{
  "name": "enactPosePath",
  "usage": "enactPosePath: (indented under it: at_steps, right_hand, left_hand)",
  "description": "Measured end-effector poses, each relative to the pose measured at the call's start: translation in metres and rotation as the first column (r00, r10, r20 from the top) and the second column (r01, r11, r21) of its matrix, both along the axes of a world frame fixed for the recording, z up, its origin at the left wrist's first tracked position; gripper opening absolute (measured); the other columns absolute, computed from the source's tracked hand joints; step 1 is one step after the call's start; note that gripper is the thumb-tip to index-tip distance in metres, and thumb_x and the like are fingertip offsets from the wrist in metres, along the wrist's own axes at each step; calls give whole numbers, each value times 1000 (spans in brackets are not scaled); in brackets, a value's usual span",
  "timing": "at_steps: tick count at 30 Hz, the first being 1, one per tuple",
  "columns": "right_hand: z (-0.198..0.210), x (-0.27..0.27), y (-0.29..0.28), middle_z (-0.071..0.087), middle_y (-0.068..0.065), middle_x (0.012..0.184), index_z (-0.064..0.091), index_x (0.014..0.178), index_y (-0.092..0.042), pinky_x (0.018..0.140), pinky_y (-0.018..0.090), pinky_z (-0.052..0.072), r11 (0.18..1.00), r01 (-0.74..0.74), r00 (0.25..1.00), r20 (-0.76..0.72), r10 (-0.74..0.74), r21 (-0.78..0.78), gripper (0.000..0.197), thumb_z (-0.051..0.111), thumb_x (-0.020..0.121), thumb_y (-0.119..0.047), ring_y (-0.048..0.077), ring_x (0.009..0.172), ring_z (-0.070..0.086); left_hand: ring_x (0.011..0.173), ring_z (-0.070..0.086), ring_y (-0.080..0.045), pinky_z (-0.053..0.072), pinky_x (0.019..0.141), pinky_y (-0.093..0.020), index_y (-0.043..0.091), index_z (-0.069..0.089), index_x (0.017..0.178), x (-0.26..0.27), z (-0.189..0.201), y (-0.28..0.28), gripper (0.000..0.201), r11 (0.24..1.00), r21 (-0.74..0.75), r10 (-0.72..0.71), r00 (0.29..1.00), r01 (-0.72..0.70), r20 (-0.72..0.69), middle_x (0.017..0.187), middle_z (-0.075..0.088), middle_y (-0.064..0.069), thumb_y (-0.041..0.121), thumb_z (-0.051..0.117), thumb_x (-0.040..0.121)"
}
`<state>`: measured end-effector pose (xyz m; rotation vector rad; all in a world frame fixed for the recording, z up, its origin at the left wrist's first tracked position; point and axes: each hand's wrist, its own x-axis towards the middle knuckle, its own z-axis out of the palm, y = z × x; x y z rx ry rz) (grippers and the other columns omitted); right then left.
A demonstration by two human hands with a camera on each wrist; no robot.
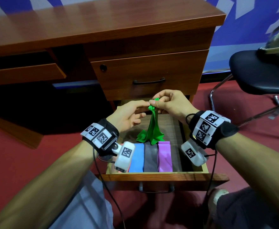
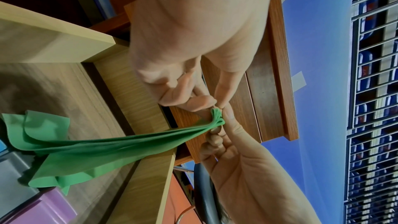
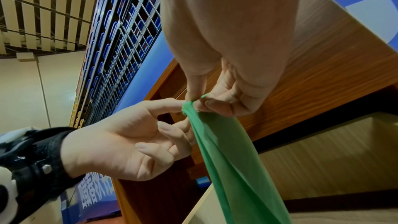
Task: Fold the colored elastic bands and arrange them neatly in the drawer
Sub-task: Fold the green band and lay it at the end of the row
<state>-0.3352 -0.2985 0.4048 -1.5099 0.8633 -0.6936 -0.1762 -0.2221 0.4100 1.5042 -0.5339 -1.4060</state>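
A green elastic band (image 1: pixel 153 128) hangs crumpled above the open drawer (image 1: pixel 152 176), its lower end resting on the drawer floor. Both hands meet at its bunched top end. My left hand (image 1: pixel 132 113) pinches that end between thumb and forefinger, its other fingers curled. My right hand (image 1: pixel 168 103) pinches the same end from the right. The left wrist view shows the green band (image 2: pixel 120 149) stretched from the fingers (image 2: pixel 202 103) down to the drawer. In the right wrist view the green band (image 3: pixel 226 151) drops from the pinch. Folded blue (image 1: pixel 138 158), grey (image 1: pixel 150 158) and purple (image 1: pixel 164 157) bands lie side by side at the drawer's front.
A closed upper drawer with a black handle (image 1: pixel 148 80) sits just behind the hands, under the wooden desk top (image 1: pixel 102 19). A black chair (image 1: pixel 260 73) stands at the right on the red floor. Something pink (image 1: pixel 126 168) peeks out left of the blue band.
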Motion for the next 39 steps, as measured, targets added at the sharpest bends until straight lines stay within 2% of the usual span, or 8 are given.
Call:
enactPosePath:
  at_steps: [7,11,16,24,28,33,36,39]
  right_hand:
    - [0,1,0,71,13,74,65,102,8,52,21,51,999,22,1000,-11,-21,31,37,82,82,-19,13,55,63]
    - [0,2,0,71,6,67,67,96,-2,54,23,52,997,25,1000,-17,-24,70,28,81,84,-23,13,55,63]
    - [4,4,-2,68,8,68,68,91,-4,55,24,48,992,76,997,-8,-76,103,10,76,87,-9,12,53,60]
    - [16,10,2,66,7,73,70,96,-9,54,25,49,998,45,985,164,-51,39,12,75,85,-7,11,56,60]
    - [26,15,7,61,5,70,68,97,-12,53,24,46,999,-6,953,303,-6,38,13,74,86,-7,11,54,55]
    - [39,21,12,58,-1,64,66,98,-11,50,23,41,994,-63,898,440,17,89,13,72,88,-5,12,52,48]
    - [47,21,13,59,1,66,66,99,-10,49,23,40,992,-53,871,490,-11,118,13,70,88,-3,12,53,48]
    - [57,16,8,58,1,66,65,99,-10,49,22,39,988,-41,831,554,-48,148,13,69,90,-3,11,52,49]
  left_hand:
    - [55,50,-3,24,37,-16,16,75,104,2,-4,0,16,1000,3,3,997,-4,78,85,71,5,14,74,88]
    - [58,51,-3,27,45,-17,20,79,93,3,-7,-2,12,1000,-5,-22,983,23,181,86,74,6,15,81,82]
    - [71,61,-5,39,61,-23,21,80,105,3,-4,-1,25,995,-60,-58,968,75,243,86,77,8,19,84,80]
    - [124,60,-9,51,104,-34,27,58,128,-2,-9,-3,81,903,-269,-132,814,334,565,129,66,3,29,96,57]
    - [107,69,-5,54,96,-27,10,58,127,-9,-12,-8,62,885,-292,-137,802,363,581,115,72,-1,6,89,74]
    - [110,67,-27,55,98,-43,-8,55,119,-19,-22,-13,43,931,-321,-10,888,177,460,112,67,-17,-3,77,82]
    - [109,68,-23,53,98,-38,5,64,118,-21,-23,-15,41,928,-337,28,870,161,492,114,71,-12,12,78,81]
    - [82,62,-12,49,86,-34,20,64,91,-19,-20,-14,13,914,-366,34,867,174,496,84,66,2,9,68,93]
